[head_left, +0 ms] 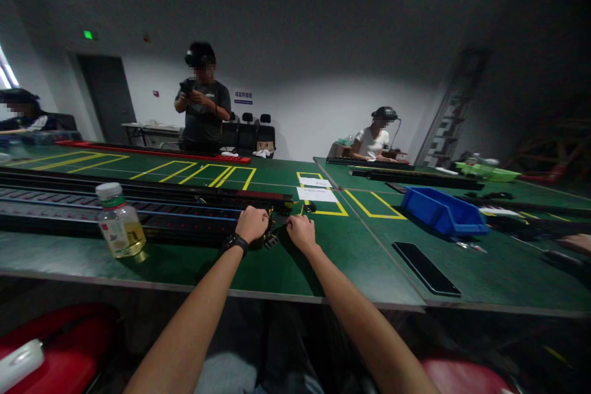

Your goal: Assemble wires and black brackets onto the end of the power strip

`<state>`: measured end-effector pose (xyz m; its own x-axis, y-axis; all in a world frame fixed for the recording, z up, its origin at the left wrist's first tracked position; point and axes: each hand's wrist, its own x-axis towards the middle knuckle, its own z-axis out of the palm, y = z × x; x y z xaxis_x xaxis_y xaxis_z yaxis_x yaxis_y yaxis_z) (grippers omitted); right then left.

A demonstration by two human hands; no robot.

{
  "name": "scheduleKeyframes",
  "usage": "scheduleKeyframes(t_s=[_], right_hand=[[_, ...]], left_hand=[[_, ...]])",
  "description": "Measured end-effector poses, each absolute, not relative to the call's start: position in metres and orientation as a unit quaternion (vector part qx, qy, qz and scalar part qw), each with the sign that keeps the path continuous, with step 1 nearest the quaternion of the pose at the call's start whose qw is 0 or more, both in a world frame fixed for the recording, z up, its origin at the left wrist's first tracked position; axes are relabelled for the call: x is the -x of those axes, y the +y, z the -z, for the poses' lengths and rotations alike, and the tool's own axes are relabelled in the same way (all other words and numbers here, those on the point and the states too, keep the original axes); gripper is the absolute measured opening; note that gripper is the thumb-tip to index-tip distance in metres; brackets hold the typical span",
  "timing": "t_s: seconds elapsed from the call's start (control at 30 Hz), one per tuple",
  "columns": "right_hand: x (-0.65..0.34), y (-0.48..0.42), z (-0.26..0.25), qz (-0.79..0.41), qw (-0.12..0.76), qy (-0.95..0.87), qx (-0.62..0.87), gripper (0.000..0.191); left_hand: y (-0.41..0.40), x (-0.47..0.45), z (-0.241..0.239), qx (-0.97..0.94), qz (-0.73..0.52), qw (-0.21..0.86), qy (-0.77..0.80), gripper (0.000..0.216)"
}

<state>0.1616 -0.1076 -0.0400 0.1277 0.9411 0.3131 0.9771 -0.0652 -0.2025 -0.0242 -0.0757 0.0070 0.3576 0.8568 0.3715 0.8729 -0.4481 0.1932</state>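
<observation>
A long black rail-like assembly [175, 220] with a blue stripe and rows of small reddish dots lies along the table on the left. At its right end, my left hand [252, 225], wearing a black watch, is closed with curled fingers against a small cluster of dark parts and yellow bits. Just right of that cluster, my right hand [302, 233] has its fingers pinched together; whatever they grip is too small and dark to make out. Below the left fingers, a small dark slotted piece [270, 242] hangs or lies near the green tabletop.
A bottle of yellow liquid [120, 231] stands in front of the assembly. White paper sheets [317, 195] lie beyond my hands. To the right are a phone [425, 267] and a blue bin [443, 212]. Other people are across the table, and a hand [577, 242] shows at the right edge.
</observation>
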Motion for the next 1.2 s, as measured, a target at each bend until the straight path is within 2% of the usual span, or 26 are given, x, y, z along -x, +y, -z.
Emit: scheduleKeyframes(t_s=[0.5, 0.73, 1.2], right_hand=[[-0.163, -0.101, 0.04, 0.045, 0.268, -0.617, 0.739, 0.023], [-0.164, -0.099, 0.043, 0.033, 0.222, -0.629, 0.744, 0.024], [-0.171, -0.096, 0.043, 0.023, 0.22, -0.624, 0.75, 0.029]], left_hand=[[-0.07, 0.024, 0.003, 0.801, 0.262, 0.034, -0.537, 0.027], [-0.071, 0.024, 0.0, 0.807, 0.241, 0.04, -0.538, 0.027], [-0.072, 0.024, 0.0, 0.812, 0.229, 0.045, -0.535, 0.028]])
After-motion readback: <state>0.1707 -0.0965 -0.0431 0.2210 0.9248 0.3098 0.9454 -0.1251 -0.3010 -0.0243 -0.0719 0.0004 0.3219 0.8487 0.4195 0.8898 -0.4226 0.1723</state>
